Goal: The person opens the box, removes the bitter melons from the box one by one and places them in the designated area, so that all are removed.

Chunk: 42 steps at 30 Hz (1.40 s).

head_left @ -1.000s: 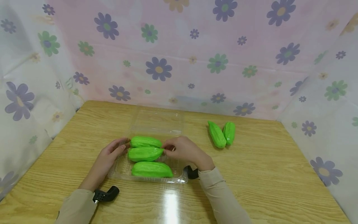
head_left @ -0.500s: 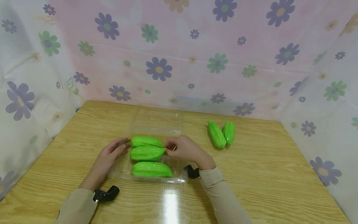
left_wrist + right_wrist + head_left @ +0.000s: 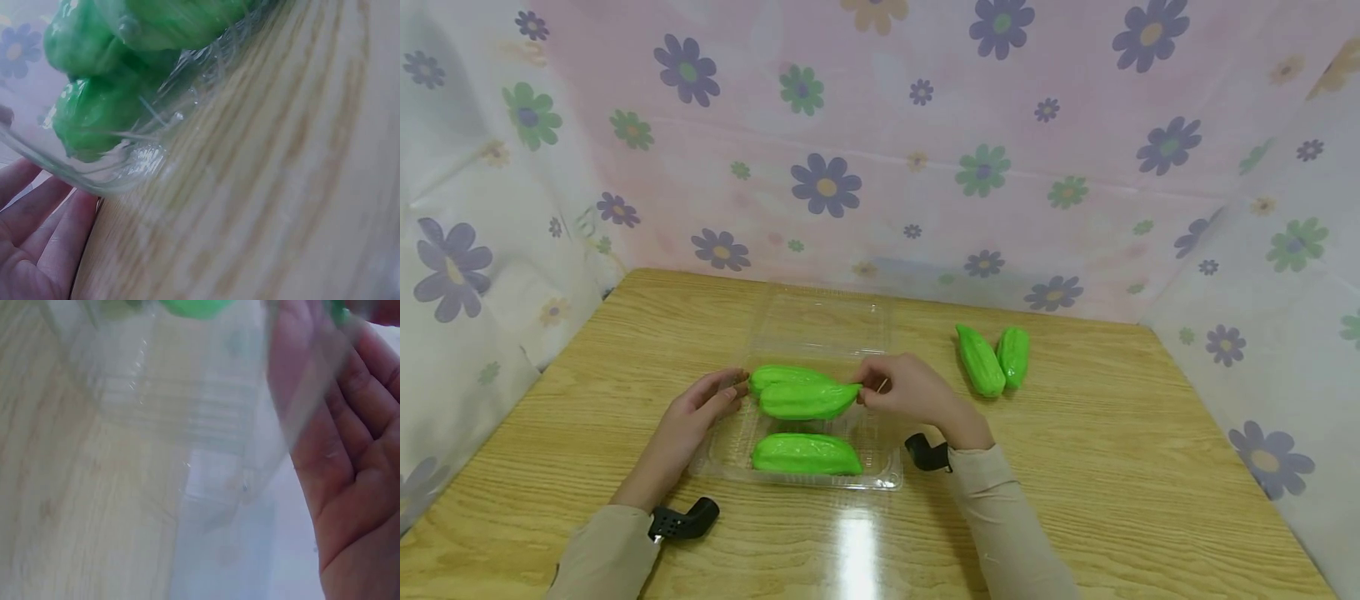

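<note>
My right hand pinches the pointed tip of a bright green ridged gourd. That gourd overlaps a second green gourd at the back of a clear plastic clamshell box. A third gourd lies along the box's front wall. At the box's left side is my left hand, fingertips at the wall near the back gourd's end. In the left wrist view its fingers lie fairly straight against the clear wall. The right wrist view shows the palm beside the blurred box wall.
Two more green gourds lie side by side on the wooden table, right of the box. The clear lid lies folded back behind the box. A flowered curtain encloses the table's back and sides.
My right hand has drawn the pinched gourd to the right and a little back, so it now covers part of the back gourd. The left hand stays in place.
</note>
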### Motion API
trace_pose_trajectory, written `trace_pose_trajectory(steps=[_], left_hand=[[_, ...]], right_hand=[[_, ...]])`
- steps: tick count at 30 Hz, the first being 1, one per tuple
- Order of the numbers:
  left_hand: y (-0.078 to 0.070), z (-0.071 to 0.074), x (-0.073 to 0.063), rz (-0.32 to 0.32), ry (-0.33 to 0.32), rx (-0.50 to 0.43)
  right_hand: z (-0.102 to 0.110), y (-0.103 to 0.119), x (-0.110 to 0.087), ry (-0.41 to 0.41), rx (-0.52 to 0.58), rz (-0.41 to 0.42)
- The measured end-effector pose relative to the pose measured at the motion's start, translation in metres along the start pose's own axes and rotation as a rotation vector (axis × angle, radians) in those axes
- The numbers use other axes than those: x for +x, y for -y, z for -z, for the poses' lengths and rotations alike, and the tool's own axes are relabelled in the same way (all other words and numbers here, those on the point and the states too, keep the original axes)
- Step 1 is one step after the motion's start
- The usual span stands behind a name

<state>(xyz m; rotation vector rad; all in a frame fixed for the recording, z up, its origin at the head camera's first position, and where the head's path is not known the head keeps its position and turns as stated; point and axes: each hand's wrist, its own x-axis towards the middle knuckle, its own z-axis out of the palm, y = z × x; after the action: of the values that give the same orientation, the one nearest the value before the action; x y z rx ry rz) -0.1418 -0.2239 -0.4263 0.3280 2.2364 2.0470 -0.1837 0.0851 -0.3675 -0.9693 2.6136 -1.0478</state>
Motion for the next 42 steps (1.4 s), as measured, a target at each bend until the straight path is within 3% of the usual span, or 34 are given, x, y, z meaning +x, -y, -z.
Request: trace_pose_trajectory(steps=[27, 42], left_hand=[[0.003, 0.002, 0.000, 0.021, -0.006, 0.003], [0.002, 0.001, -0.001, 0.023, -0.004, 0.013]], right_hand=[[0.021, -0.009, -0.011, -0.074, 0.117, -0.089], [0.031, -0.015, -0.017, -0.147, 0.117, -0.081]])
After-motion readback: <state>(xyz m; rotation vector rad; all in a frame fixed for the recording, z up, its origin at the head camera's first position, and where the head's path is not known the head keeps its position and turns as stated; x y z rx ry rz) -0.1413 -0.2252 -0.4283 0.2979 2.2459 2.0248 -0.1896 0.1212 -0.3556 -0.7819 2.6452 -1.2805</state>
